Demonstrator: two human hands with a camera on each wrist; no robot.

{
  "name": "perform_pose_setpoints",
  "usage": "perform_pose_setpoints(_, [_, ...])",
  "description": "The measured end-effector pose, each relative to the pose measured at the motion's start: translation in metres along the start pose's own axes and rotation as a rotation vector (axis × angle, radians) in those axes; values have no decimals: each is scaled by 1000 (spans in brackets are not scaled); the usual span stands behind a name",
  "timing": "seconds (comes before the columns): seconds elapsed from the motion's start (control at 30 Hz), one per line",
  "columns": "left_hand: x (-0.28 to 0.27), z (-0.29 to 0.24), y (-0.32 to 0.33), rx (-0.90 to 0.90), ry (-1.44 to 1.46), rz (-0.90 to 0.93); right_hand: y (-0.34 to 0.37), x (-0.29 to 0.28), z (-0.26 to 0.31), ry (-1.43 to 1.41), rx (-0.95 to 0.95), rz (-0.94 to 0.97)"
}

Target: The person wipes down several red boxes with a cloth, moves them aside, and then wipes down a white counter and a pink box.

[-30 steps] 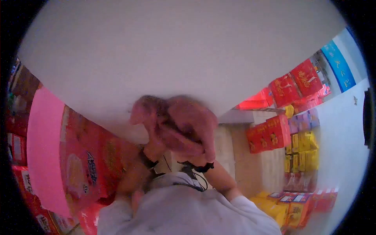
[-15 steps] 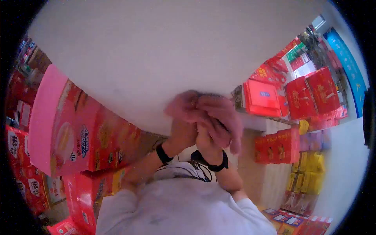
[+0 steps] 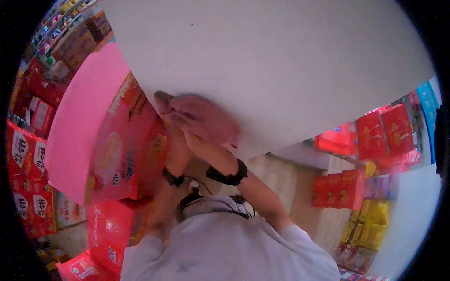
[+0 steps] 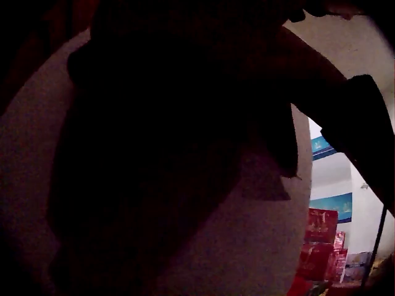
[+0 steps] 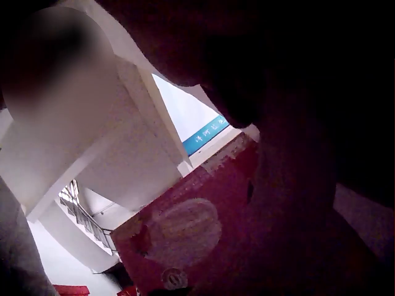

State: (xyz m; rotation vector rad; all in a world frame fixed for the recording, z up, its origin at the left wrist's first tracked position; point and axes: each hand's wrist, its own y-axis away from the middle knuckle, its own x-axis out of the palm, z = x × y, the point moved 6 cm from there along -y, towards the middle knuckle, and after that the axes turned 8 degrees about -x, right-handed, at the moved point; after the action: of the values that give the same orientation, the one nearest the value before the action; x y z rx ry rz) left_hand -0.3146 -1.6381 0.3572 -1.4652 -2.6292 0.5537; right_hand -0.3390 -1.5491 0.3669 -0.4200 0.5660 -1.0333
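- Pink cloth [image 3: 206, 117]: bunched against the off-white panel [image 3: 290, 61], near its lower left corner.
- Left hand [image 3: 176, 145], right hand [image 3: 201, 149]: close together, both at the cloth; fingers largely hidden, cannot tell how far closed.
- Red printed carton [image 3: 123, 157]: just left.
- Red packages [image 3: 335, 189]: right, well apart.

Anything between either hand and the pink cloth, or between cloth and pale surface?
Nothing visible: left hand and right hand meet the pink cloth, which appears against the pale surface.

Pink cloth [image 3: 206, 118] — matt, smooth pale panel [image 3: 272, 70], glossy red box [image 3: 110, 225]
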Motion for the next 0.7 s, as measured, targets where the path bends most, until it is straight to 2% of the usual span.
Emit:
perform_pose_setpoints(0.1, [-17,8,-7,41,-56,-57,4,19,-22,107,-14,-15])
perform_pose_setpoints(0.17, [-8,19,-2,45,-86,-29,13,14,-29,158,-6,-42])
perform_pose_setpoints(0.23, [9,30,7,45,-113,35,16,0,-21,188,3,-57])
perform_pose_setpoints(0.3, [31,40,22,38,-130,125,23,-31,-1,402,-47,-165])
perform_pose_setpoints(0.33, [44,41,31,37,-136,162,28,-44,12,419,-45,-171])
perform_pose_setpoints(0.4, [74,40,45,86,-166,213,40,-76,26,187,126,-168])
perform_pose_setpoints(0.43, [88,35,52,150,-202,215,42,-95,30,204,120,-174])
perform_pose_setpoints(0.5, [114,20,65,307,-281,210,48,-121,53,251,-132,-62])
perform_pose_setpoints(0.53, [123,16,69,300,-273,215,54,-131,55,258,-122,-60])
perform_pose_setpoints(0.6, [160,40,84,-523,395,592,71,-157,63,355,-106,-265])
perform_pose_setpoints(0.63, [168,29,89,-526,398,594,80,-169,67,403,-104,-370])
perform_pose_setpoints(0.7, [166,-33,91,371,-167,308,95,-190,75,494,-108,-581])
